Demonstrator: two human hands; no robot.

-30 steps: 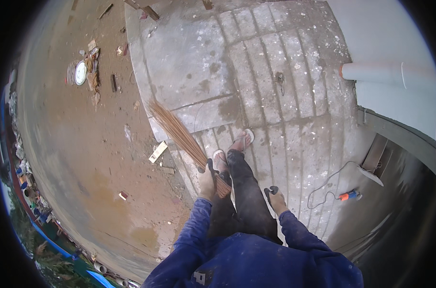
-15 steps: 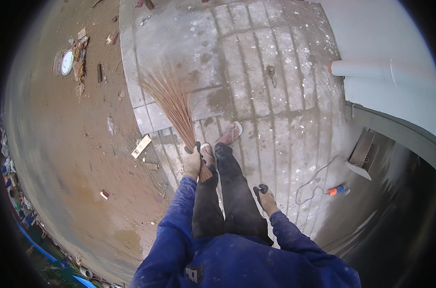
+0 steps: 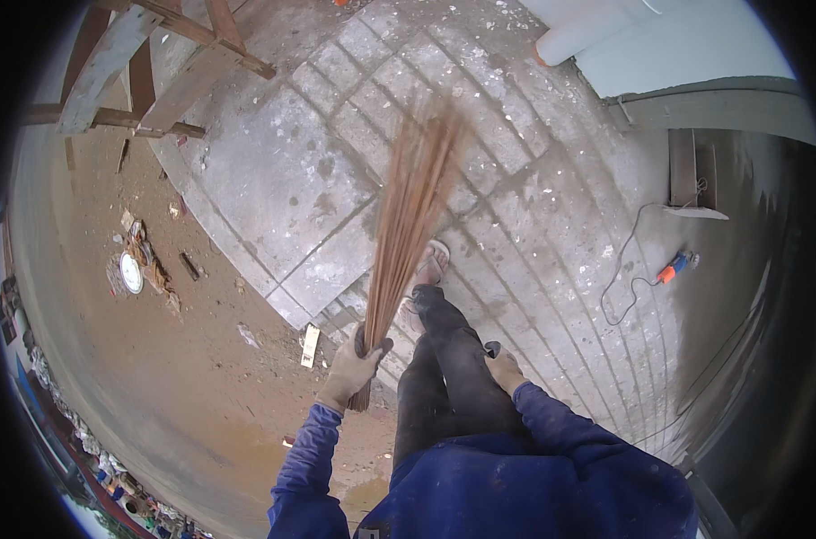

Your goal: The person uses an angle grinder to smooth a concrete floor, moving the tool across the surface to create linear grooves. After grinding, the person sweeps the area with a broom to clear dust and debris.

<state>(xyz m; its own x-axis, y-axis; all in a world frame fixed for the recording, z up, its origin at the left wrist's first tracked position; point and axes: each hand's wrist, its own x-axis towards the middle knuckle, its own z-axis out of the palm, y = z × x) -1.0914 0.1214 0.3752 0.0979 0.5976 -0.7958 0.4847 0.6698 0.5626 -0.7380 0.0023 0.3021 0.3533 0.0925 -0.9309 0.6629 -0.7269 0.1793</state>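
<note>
The work in hand looks partway through: pale flecks dot the ribbed concrete floor [image 3: 551, 269] at the middle and right, and fewer show on the smoother slab [image 3: 269, 202] left of centre. No gathered heap shows on the concrete, so collecting the bits seems left to do; how much is already done I cannot tell.

The stick broom [image 3: 401, 251] stands out in the middle of the frame, its butt at lower centre and its blurred tips at upper centre. The left hand [image 3: 352, 368], gloved, has its grip closed firmly around the bundle near the butt. The right hand [image 3: 502, 366] is beside the dark trouser leg [image 3: 462, 359], fingers curled; whether its grip has hold of anything I cannot tell.

Against half a second ago, the broom's tips have swung from over the slab at left rightward onto the ribbed concrete, and the bundle looks less fanned. The left hand sits lower in the frame. The view has turned too: a wooden frame [image 3: 111, 72] now fills the upper left, and the orange-and-blue power tool [image 3: 674, 268] appears higher at right.
</note>
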